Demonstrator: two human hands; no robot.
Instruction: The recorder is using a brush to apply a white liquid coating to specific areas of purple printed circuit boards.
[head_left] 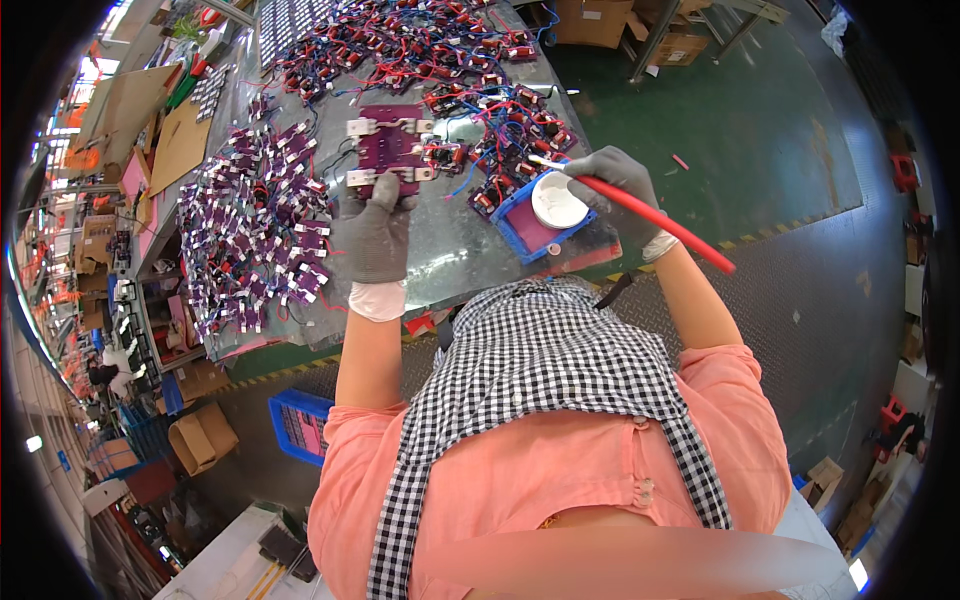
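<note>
Factory floor, green with hazard striping; steel-topped bench (450, 250) crowded with wired coil assemblies (420, 45) at the far end and a heap of small purple boards (255, 235) off to the left. Head view only: left hand (375, 235), grey glove, fingers flat and close together, pressing the near edge of the purple fixture board (388, 148) just beyond the fingertips. Right hand (615, 185) wrapped around a red-handled brush (655, 222), tip over the white dish (556, 202) in the blue tray (535, 230), under the fingers. I'd load the tip lightly, wipe excess on the rim, and keep the board pinned while dabbing.
</note>
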